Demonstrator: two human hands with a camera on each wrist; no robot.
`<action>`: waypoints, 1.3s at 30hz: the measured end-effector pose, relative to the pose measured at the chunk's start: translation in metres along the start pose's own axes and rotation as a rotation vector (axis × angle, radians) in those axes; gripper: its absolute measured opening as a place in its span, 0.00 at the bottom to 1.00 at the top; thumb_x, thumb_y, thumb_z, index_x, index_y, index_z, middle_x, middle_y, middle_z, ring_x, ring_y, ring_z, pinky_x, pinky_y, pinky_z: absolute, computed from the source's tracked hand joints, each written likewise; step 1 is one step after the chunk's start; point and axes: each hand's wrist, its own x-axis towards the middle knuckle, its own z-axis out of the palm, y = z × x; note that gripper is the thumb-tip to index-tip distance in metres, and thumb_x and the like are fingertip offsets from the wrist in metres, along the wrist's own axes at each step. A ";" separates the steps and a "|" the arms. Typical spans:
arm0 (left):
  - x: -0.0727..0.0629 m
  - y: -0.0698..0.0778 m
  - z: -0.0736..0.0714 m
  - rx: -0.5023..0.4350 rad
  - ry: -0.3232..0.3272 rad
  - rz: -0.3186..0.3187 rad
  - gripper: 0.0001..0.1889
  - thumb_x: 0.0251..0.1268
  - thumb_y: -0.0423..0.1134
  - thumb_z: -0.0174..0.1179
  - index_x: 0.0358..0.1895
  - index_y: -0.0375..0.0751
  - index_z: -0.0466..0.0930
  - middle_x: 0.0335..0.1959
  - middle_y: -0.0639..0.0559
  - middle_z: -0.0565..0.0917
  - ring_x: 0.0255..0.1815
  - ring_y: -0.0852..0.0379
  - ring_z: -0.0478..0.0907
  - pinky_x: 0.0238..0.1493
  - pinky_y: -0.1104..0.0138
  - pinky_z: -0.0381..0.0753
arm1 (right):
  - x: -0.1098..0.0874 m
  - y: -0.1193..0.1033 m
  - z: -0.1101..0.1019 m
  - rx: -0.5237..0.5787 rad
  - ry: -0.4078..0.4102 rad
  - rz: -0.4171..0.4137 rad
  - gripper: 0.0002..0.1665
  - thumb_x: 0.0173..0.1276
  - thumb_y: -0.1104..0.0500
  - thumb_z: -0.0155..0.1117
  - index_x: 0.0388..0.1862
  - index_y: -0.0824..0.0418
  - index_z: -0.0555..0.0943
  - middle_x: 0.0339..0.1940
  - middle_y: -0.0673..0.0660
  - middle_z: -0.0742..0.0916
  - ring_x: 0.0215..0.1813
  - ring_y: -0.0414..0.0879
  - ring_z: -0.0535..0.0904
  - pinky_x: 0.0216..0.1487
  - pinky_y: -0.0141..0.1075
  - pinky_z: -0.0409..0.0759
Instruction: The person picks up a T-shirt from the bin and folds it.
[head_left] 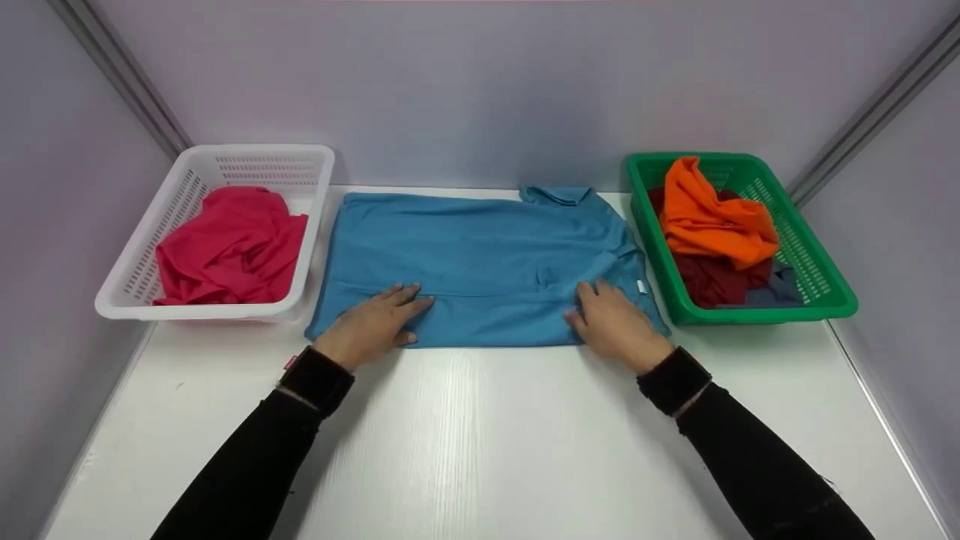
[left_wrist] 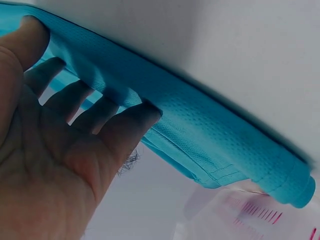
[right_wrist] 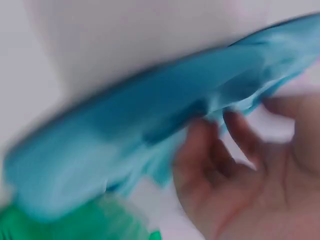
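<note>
A blue collared shirt (head_left: 465,240) lies folded lengthwise on the white table, its collar at the back right and a small white tag (head_left: 641,287) on its right part. My left hand (head_left: 375,322) rests on the front left of the shirt with its fingers spread. In the left wrist view, the fingertips of the left hand (left_wrist: 65,130) touch the fabric. Toward the shirt's right end, my right hand (head_left: 619,326) presses on the cloth with slightly bent fingers. The right wrist view is blurred and has the right hand (right_wrist: 240,165) against the blue cloth.
A white basket (head_left: 112,300) with a crumpled pink garment (head_left: 232,247) stands left of the shirt. On the right is a green basket (head_left: 832,300) holding an orange garment (head_left: 716,217) over dark red and grey-blue cloth. Pale panels (head_left: 465,90) enclose the table (head_left: 480,450) behind and at both sides.
</note>
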 end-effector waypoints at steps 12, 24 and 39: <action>-0.022 0.022 0.008 0.006 0.004 -0.032 0.39 0.88 0.51 0.70 0.93 0.46 0.70 0.93 0.33 0.71 0.93 0.27 0.69 0.87 0.36 0.80 | -0.032 -0.018 -0.025 0.077 -0.361 0.043 0.55 0.85 0.38 0.74 0.93 0.69 0.65 0.92 0.85 0.66 0.84 0.88 0.68 0.79 0.82 0.78; -0.046 0.078 -0.032 0.075 -0.125 -0.099 0.36 0.77 0.47 0.82 0.82 0.42 0.82 0.81 0.35 0.85 0.76 0.30 0.88 0.72 0.36 0.93 | -0.031 -0.034 -0.059 -0.187 -0.231 -0.122 0.18 0.86 0.50 0.75 0.59 0.64 0.89 0.40 0.66 0.93 0.43 0.64 0.93 0.44 0.64 0.95; -0.045 0.074 -0.032 0.078 -0.099 -0.057 0.36 0.71 0.44 0.86 0.79 0.42 0.85 0.77 0.36 0.88 0.63 0.31 0.93 0.64 0.37 0.97 | 0.026 -0.041 -0.008 -0.108 0.019 -0.273 0.09 0.88 0.70 0.64 0.55 0.63 0.89 0.48 0.68 0.91 0.52 0.67 0.92 0.44 0.63 0.97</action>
